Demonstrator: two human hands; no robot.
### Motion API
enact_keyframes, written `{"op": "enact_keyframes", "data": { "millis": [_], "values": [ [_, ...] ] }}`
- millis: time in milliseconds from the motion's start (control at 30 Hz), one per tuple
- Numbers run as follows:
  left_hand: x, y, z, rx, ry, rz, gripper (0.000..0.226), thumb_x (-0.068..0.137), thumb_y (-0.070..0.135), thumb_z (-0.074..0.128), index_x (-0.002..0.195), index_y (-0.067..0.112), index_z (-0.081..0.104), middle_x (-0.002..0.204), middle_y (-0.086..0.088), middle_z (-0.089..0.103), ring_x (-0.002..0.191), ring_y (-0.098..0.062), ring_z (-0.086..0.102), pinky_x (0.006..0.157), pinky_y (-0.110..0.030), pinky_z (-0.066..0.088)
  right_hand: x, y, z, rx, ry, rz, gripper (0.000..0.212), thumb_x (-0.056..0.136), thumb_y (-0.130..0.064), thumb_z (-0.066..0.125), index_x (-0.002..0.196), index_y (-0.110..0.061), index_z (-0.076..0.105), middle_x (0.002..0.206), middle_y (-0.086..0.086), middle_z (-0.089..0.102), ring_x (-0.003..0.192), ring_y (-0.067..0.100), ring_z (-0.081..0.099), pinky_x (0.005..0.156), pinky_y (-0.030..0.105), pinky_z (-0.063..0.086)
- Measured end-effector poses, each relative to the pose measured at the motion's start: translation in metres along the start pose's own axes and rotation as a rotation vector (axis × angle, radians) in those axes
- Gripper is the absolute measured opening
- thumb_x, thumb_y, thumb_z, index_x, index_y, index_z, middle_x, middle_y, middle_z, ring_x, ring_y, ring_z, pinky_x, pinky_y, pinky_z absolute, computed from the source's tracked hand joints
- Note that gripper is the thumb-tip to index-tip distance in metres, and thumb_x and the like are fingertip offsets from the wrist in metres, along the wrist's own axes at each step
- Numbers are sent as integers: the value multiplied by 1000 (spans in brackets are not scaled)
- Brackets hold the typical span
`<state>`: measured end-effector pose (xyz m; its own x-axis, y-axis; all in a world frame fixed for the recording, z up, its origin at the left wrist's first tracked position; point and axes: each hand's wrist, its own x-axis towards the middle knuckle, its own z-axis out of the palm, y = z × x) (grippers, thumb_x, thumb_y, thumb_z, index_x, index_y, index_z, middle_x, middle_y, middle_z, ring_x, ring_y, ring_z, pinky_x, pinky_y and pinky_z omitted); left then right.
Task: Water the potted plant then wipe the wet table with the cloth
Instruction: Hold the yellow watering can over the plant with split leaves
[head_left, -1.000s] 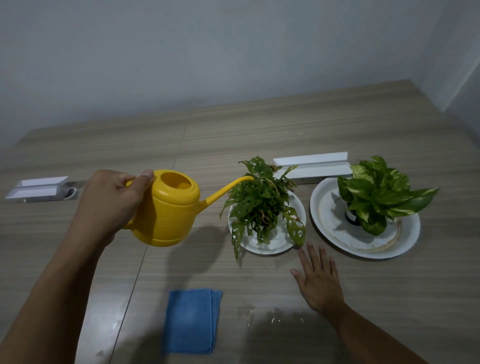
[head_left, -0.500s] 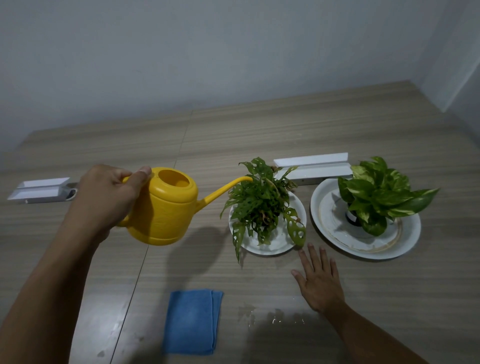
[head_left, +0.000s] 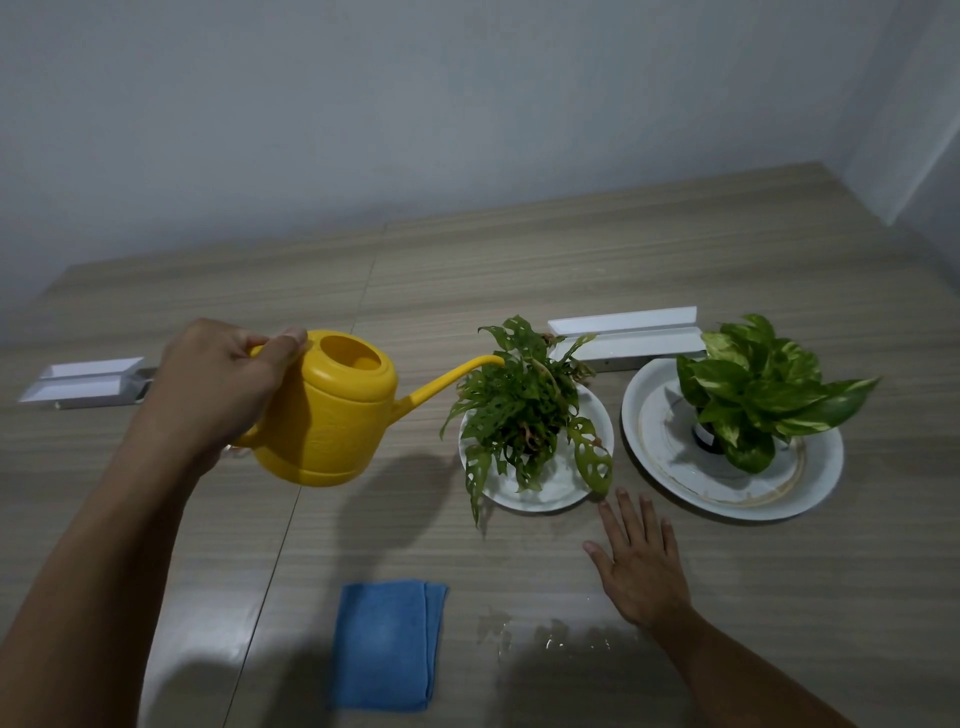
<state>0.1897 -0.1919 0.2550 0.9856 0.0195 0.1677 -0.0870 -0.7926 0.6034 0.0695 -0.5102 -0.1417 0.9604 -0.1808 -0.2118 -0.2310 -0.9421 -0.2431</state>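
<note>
Little has changed: the left hand (head_left: 218, 387) still grips the can (head_left: 324, 410) by its handle above the table (head_left: 675, 260), spout tip at the plant (head_left: 519, 405) as before. The right hand (head_left: 641, 564) stays flat, fingers spread, just beside the plate (head_left: 545, 491). The cloth (head_left: 387, 644) lies at the near edge beside the puddle (head_left: 545, 631).

yellow watering can (head_left: 327, 410), blue cloth (head_left: 387, 644), white plates (head_left: 550, 493), green leaves with holes (head_left: 519, 405), green leaves with pale patches (head_left: 763, 384), brown striped table (head_left: 571, 280).
</note>
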Motion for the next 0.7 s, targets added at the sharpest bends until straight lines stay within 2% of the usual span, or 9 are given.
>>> {"op": "enact_keyframes", "data": {
  "millis": [100,167,267,367,467,700],
  "values": [
    [1,3,0,4,-1,6,69,78,54,54,78,-14,67,54,-30,48,53,-31,46,62,-58,50,0,-1,0,10,7,-7,77,87,-73,-8,153,-34,0,163,-4,-8,149,23,-15,116,42,-14],
    [1,5,1,9,1,10,63,85,50,59,82,-12,69,62,-36,55,55,-34,50,63,-58,50,-1,-1,0,27,12,0,76,89,-72,-5,153,-34,4,164,-3,-3,150,23,-12,117,43,-12],
    [3,5,2,33,8,20,50,94,38,59,81,-9,70,63,-33,58,56,-34,51,64,-56,50,-1,-1,1,24,-2,2,76,88,-73,-7,153,-34,1,163,-4,-5,149,22,-14,118,44,-10],
    [3,8,4,37,-1,18,39,95,36,58,77,3,71,57,-23,56,54,-32,50,62,-47,47,-1,-1,-1,36,11,6,76,87,-73,-8,152,-35,0,163,-4,-7,149,21,-15,119,46,-7],
    [3,8,5,39,-4,24,36,95,35,58,71,10,68,53,-16,53,53,-32,49,61,-42,44,-1,-1,-1,29,2,-6,79,82,-74,-15,151,-36,-6,162,-5,-14,148,20,-21,118,44,-12],
    [1,7,3,61,4,40,40,95,35,58,77,2,71,57,-20,56,55,-33,51,63,-48,49,-2,-1,-3,32,-23,6,77,86,-74,-9,151,-35,1,163,-4,-5,149,20,-15,115,39,-19]
  ]
}}
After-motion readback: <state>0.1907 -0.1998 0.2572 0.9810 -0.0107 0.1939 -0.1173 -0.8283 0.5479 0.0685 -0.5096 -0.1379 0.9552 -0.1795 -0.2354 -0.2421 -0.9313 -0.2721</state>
